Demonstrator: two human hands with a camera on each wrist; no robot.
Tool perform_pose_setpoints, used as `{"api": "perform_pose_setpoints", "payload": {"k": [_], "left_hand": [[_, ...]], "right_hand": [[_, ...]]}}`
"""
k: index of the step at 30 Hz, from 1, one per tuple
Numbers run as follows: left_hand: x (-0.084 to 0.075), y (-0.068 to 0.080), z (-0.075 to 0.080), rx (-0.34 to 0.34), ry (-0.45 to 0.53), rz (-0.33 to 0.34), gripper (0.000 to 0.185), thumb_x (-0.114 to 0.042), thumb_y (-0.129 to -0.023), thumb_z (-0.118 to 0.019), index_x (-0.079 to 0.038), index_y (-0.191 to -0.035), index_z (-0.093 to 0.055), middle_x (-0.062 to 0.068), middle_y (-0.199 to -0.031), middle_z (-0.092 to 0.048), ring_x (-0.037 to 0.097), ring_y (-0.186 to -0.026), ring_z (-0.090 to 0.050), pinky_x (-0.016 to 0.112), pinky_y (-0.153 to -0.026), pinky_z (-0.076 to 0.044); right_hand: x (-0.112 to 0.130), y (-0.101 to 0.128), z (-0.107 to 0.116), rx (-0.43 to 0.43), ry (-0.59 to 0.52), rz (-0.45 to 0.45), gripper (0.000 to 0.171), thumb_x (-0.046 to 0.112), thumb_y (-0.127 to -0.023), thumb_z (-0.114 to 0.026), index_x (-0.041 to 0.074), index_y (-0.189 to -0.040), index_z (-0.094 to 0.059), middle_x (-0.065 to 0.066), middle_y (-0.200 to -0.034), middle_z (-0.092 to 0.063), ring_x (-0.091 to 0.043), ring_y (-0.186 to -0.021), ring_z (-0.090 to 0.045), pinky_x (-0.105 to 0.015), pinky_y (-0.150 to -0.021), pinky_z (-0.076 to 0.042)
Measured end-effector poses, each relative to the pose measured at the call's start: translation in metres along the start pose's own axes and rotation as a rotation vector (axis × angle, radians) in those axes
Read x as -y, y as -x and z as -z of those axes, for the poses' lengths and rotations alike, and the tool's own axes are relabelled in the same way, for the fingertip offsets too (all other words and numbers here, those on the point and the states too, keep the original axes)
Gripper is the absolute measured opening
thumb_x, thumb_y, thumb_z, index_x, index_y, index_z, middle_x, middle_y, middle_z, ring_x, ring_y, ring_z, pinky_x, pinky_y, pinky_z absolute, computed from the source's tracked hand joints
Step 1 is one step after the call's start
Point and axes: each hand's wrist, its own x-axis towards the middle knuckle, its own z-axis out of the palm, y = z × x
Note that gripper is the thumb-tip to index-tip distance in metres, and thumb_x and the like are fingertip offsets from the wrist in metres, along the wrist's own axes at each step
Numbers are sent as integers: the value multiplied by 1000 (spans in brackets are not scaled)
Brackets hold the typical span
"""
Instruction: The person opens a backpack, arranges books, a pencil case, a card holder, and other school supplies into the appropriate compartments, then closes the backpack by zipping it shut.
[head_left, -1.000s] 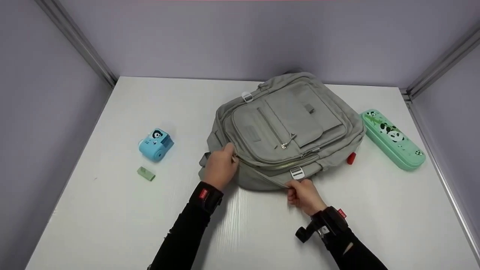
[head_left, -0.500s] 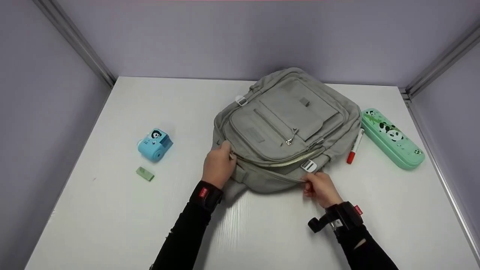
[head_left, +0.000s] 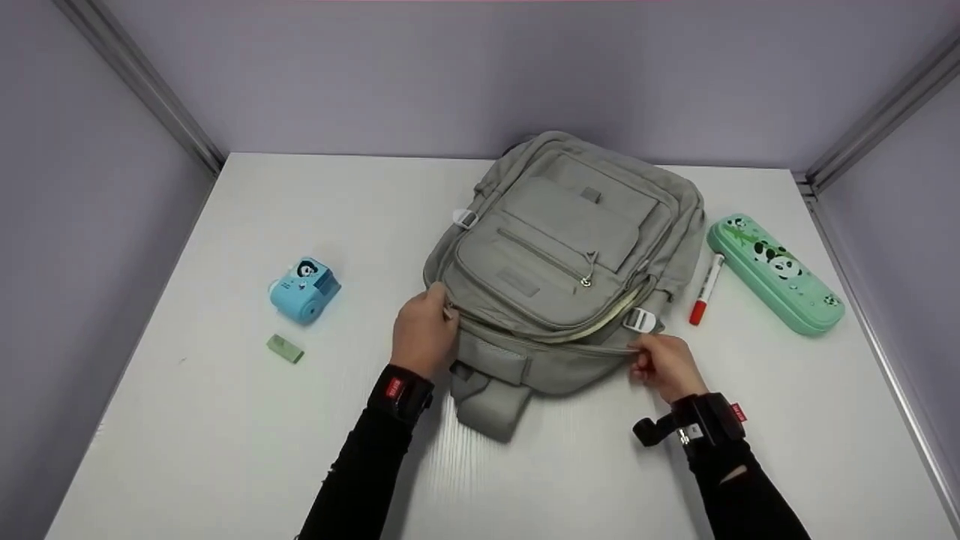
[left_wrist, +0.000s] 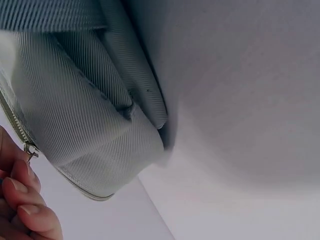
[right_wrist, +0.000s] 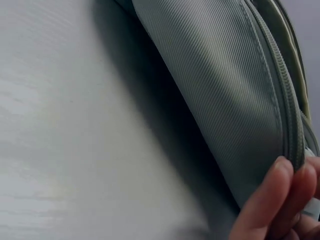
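A grey-green backpack [head_left: 551, 225] lies front side up on the white table, its main zipper partly undone along the near edge. At the near left corner my left hand [head_left: 424, 334] pinches the zipper's pull; the left wrist view shows the metal slider [left_wrist: 30, 148] at the fingertips. My right hand [head_left: 667, 366] pinches the zippered edge near the right-hand white buckle [head_left: 641, 320]. In the right wrist view, thumb and fingers grip the zipper tape [right_wrist: 282, 85], beside a gap with a yellowish lining. The bag's contents are hidden.
Right of the bag lie a red-capped marker [head_left: 706, 290] and a green panda pencil case [head_left: 776, 274]. To the left are a light-blue device with a cartoon figure [head_left: 304, 290] and a small green block [head_left: 285, 349]. A wall [head_left: 375, 75] rises behind the table.
The backpack has turned counterclockwise, its top swinging left. My right hand has moved right and slightly up with the edge. The marker is uncovered, and a strap now hangs out at the near side.
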Motion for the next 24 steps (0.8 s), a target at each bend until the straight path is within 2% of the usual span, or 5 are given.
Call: {"api": "perform_pose_setpoints", "payload": {"k": [9, 14, 17, 20, 24], "left_hand": [[7, 0, 12, 12, 5, 27, 19, 3, -81, -66, -4, -77, -48, 12, -62, -58, 28, -56, -57, 41, -52, -46], [9, 3, 13, 77, 21, -20, 20, 3, -83, -64, -5, -78, -47, 9, -62, -54, 20, -56, -50, 35, -53, -43], [9, 3, 12, 118, 45, -30, 20, 2, -86, -63, -6, -79, -46, 7, -62, -52, 18, -57, -46, 33, -54, -41], [9, 2, 12, 131, 68, -18, 19, 1, -88, -62, -5, -82, -46, 8, -63, -53, 19, -58, -49, 34, -55, -43], [6, 2, 13, 163, 93, 11, 9, -1, -93, -60, -4, -92, -51, 12, -73, -64, 24, -66, -63, 37, -61, -51]], "right_hand": [[20, -10, 10, -28, -65, 63, 28, 3, -93, -56, 14, -68, -63, 6, -49, -54, -6, -48, -57, -19, -51, -51], [16, -6, 5, -116, 12, 133, 17, 7, -95, -53, 8, -80, -61, 7, -57, -55, -5, -51, -58, -19, -53, -53], [14, 5, -7, -271, 69, 244, 7, 8, -94, -53, 2, -97, -56, 8, -65, -54, -3, -51, -56, -18, -52, -51], [16, 21, -28, -399, 162, 413, 20, 6, -92, -54, -2, -110, -53, 5, -77, -52, 2, -56, -52, -15, -55, -47], [18, 49, -71, -325, 383, 703, 20, 0, -90, -59, -6, -109, -60, -11, -91, -60, 4, -64, -48, -15, -62, -43]]}}
